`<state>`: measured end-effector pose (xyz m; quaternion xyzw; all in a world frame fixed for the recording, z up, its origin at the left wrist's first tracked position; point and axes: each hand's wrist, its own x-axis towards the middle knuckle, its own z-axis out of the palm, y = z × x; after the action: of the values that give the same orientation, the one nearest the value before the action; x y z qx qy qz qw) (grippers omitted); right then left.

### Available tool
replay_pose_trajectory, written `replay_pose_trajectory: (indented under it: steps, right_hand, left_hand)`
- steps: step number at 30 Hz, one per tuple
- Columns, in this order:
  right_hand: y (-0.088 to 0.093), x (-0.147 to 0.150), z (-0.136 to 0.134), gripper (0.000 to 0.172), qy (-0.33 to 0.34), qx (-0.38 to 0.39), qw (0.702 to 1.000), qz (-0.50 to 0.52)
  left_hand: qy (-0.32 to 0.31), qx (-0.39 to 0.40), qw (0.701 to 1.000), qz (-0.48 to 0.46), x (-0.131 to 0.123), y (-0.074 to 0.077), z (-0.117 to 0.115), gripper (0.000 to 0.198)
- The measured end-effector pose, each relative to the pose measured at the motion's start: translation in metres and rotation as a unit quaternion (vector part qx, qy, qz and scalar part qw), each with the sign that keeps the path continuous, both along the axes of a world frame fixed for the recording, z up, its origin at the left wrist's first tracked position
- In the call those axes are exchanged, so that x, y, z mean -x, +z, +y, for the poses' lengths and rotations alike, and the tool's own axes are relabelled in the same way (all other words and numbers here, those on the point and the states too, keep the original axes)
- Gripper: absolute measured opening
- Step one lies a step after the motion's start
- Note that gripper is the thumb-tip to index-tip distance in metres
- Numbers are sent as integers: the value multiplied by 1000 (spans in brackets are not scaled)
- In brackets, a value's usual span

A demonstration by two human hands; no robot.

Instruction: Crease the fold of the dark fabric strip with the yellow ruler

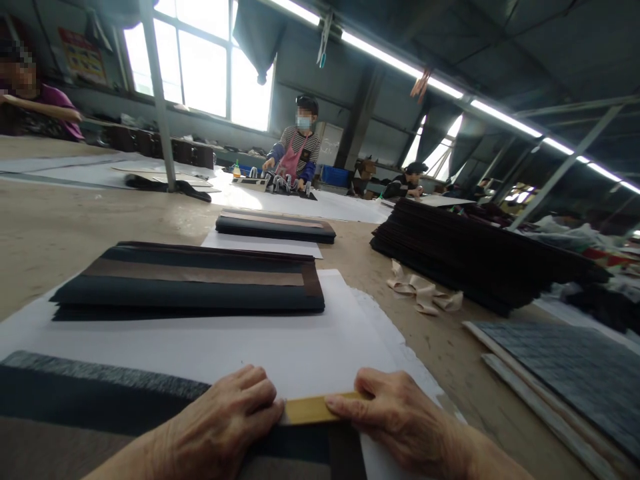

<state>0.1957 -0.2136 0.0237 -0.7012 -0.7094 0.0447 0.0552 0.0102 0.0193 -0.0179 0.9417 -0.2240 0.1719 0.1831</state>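
A yellowish strip [313, 408] is pressed flat against the dark fabric piece [100, 400] on white paper [300, 347], pinned at either end by the curled fingers of the left hand [225, 420] and right hand [400, 417], apparently for alignment.

Not much wiggle room up close: both hands sit at the near edge, the left hand [225, 420] and right hand [400, 417] pressed down on a yellow strip [307, 408], with only that short bit of strip between them. Straight ahead there's an open band of white paper [250, 340] before you hit the dark folded stack [190, 283], which blocks most of the middle. A second stack [275, 227] sits further back. Off to the right, bare tabletop [430, 333] gives a lane, but tan scraps [425, 293] litter it and the big black pile [475, 257] walls off that side. Grey boards [565, 373] crowd the near right.
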Motion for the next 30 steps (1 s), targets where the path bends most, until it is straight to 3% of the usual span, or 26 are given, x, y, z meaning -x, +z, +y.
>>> replay_pose_trajectory:
  steps: [5, 10, 17, 30]
  right_hand:
    - [0, 2, 5, 40, 4, -9, 1000, 21]
    - [-1, 1, 3, 40, 13, -28, 999, 37]
    - [-8, -8, 5, 40, 47, -47, 997, 39]
    - [0, 2, 37, 37, 75, -38, 996, 25]
  left_hand:
    - [-2, 4, 1000, 18, 1, 9, 6, 31]
    - [3, 53, 998, 29, 13, 23, 29, 34]
    - [30, 80, 995, 59, 35, 12, 63, 38]
    - [42, 15, 999, 26, 35, 10, 61, 38]
